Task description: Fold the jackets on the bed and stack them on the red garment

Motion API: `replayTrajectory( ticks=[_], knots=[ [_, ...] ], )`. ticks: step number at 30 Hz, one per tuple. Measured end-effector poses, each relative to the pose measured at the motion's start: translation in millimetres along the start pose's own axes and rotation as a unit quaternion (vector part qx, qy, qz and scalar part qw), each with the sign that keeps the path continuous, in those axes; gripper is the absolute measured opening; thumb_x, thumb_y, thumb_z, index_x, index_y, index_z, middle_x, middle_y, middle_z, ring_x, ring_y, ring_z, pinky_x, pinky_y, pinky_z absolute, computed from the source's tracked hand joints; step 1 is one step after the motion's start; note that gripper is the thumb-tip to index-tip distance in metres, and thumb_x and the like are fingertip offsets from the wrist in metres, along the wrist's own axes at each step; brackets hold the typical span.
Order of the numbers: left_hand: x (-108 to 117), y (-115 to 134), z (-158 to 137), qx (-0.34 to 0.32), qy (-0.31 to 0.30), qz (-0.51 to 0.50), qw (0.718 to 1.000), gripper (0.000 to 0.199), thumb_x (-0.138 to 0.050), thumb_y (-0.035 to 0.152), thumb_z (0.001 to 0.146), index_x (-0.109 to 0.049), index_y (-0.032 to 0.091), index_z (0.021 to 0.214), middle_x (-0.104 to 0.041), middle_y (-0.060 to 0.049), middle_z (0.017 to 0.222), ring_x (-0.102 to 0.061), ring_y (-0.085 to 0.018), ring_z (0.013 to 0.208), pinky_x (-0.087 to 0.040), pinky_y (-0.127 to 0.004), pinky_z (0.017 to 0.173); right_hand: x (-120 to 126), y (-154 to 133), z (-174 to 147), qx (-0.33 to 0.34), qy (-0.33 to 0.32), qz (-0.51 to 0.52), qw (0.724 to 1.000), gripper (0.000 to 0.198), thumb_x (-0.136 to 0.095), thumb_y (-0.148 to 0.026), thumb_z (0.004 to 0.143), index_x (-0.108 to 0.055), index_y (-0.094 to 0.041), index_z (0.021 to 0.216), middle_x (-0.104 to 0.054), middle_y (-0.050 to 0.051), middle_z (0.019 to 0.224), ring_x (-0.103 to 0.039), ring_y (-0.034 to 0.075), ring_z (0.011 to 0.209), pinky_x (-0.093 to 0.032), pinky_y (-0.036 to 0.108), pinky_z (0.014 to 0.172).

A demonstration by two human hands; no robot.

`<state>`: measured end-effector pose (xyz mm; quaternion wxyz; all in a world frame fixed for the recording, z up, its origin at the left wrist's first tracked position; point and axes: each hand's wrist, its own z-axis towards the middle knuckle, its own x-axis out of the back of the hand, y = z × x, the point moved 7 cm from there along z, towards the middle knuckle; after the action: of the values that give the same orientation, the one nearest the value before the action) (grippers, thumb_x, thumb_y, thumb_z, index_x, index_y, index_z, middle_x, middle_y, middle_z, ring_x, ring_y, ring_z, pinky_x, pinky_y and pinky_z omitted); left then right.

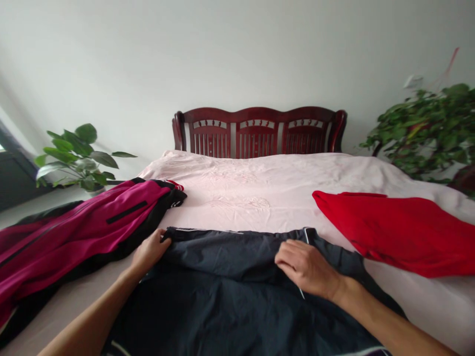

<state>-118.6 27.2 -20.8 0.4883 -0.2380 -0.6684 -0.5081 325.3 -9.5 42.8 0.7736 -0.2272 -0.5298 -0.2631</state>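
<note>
Garment (230, 299) | far edge crosswise, long axis unclear | left hand (153, 248) pinching corner | right hand (307, 267) curled, hold unclear

1. Dark garment (230, 306): spread on the pale pink sheet (289, 198).
2. Left hand (152, 250): grips the far left corner of the dark garment.
3. Right hand (308, 267): fingers curled on its right part; grip partly hidden.
4. Magenta-and-black jacket (122, 217): left of the dark garment.
5. Red garment (401, 232): right of it.
6. Headboard (257, 141), 3 panels: beyond it.
7. Potted plant (77, 143): beyond it, left. Leafy plant (434, 133): beyond it, right.
</note>
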Motion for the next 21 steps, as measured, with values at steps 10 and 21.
replayTrajectory(
  ticks=[10, 21],
  knots=[
    [6, 2, 1, 0.019, -0.017, 0.005, 1.000, 0.036, -0.050, 0.046, 0.080, -0.063, 0.024, 0.106, -0.073, -0.008, 0.101, -0.070, -0.030, 0.090, -0.047, -0.033, 0.069, -10, -21, 7, -0.016, -0.024, 0.039, 0.999, 0.021, -0.052, -0.004, 0.071, -0.060, -0.020, 0.082, -0.063, 0.002, 0.083, -0.054, 0.017, 0.081, -0.037, 0.032, 0.076],
    [28, 107, -63, -0.256, 0.082, 0.055, 0.962, 0.036, -0.051, 0.028, 0.087, -0.065, 0.023, 0.119, -0.066, -0.013, 0.121, -0.060, -0.033, 0.112, -0.040, -0.046, 0.100, -4, -9, -14, -0.092, 0.005, 0.207, 0.974, 0.027, -0.043, -0.006, 0.080, -0.064, -0.023, 0.081, -0.066, 0.001, 0.082, -0.061, 0.016, 0.081, -0.045, 0.029, 0.077]
  ],
)
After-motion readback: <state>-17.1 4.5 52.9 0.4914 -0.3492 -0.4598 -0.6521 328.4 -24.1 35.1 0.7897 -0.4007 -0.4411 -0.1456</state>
